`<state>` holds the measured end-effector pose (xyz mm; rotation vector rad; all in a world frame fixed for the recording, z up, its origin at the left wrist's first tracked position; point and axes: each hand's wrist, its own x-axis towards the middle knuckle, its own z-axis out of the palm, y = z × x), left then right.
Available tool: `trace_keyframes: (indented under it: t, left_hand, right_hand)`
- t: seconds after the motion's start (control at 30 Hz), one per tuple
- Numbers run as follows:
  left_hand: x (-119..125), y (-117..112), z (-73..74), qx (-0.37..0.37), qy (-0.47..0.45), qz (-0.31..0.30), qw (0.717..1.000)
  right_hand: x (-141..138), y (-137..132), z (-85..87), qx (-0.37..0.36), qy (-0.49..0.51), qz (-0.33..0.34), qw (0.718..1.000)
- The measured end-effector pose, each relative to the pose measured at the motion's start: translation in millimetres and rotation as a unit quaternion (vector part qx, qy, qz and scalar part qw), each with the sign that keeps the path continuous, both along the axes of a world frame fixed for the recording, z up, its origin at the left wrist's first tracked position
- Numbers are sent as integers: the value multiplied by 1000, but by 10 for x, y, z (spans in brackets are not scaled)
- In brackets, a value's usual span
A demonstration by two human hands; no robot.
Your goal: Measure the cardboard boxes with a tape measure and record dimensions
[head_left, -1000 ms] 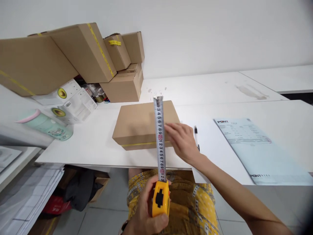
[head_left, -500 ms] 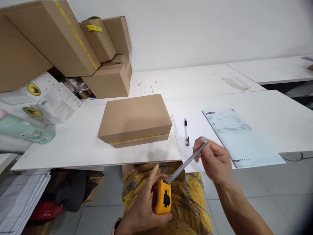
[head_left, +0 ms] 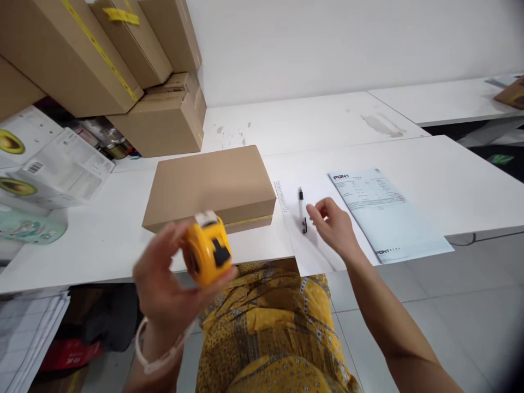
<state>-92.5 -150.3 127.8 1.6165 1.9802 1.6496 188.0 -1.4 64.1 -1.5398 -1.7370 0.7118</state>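
My left hand (head_left: 164, 278) is closed around a yellow tape measure (head_left: 213, 254) with a black catch, raised in front of the brown cardboard box (head_left: 208, 183). Its blade is drawn in, with only a pale end showing at the top. Just right of a black-and-clear pen (head_left: 302, 210) is my right hand (head_left: 333, 226), its fingers loosely curled and apart, holding nothing. The pen lies on a white sheet of paper (head_left: 315, 254). Beside that sheet lies a light blue printed document (head_left: 388, 218).
Cardboard boxes (head_left: 164, 123) are stacked at the back left. White cartons with avocado pictures (head_left: 61, 169) and a green bottle (head_left: 36, 226) stand at the left of the white table (head_left: 98, 234). Folded checked cloth or sheets (head_left: 30, 333) sit below the tabletop.
The tape blade has gone from stretched between both hands to drawn in. My left hand has lifted the tape measure up and left. My right hand has let go of the blade and moved towards the pen.
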Motion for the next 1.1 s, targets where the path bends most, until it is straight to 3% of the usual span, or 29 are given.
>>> trace_keyframes:
  t: [0.07,0.17,0.3,0.37,0.47,0.53,0.6,0.67,0.7,0.77,0.83,0.97,1.03,1.1]
  left_hand:
    - [-119,243,193,42,155,43,986]
    - [-221,579,368,15,254,64,965]
    - [-355,890,356,-58,291,74,952]
    - [-455,988,296,-84,275,55,956]
    - [-573,1058,226,-81,263,27,961]
    - [-551,1040,197,-18,291,38,956]
    - [-401,974,143,112,328,32,937]
    - [-130,889,30,231,348,-59,907]
    - [35,855,-54,236,345,-146,897]
    - [373,826,-263,207,327,-292,875]
    - [661,864,-497,126,348,-369,853]
    - [939,1064,-877,-106,439,-398,799]
    - [957,1155,-994,-160,452,-403,779]
    - [943,1210,-1077,-175,461,-405,770]
  right_hand:
    - [0,313,-66,-17,-145,-20,989]
    - [-96,582,-145,-47,-280,2,959]
    - [-164,658,-193,-42,-309,72,947]
    - [-118,654,-198,-47,-237,98,965]
    - [7,621,-177,-98,15,112,989]
    - [84,578,-148,-120,185,119,968]
    - [130,528,-126,-115,278,122,946]
    - [129,492,-133,-96,311,107,939]
    - [110,484,-149,-84,320,93,939]
    - [37,491,-202,-62,336,44,939]
    - [-69,519,-266,-66,359,2,931]
    - [-284,583,-364,-178,418,52,889]
    - [-355,592,-403,-208,422,83,879]
    - [-390,582,-448,-193,403,79,891]
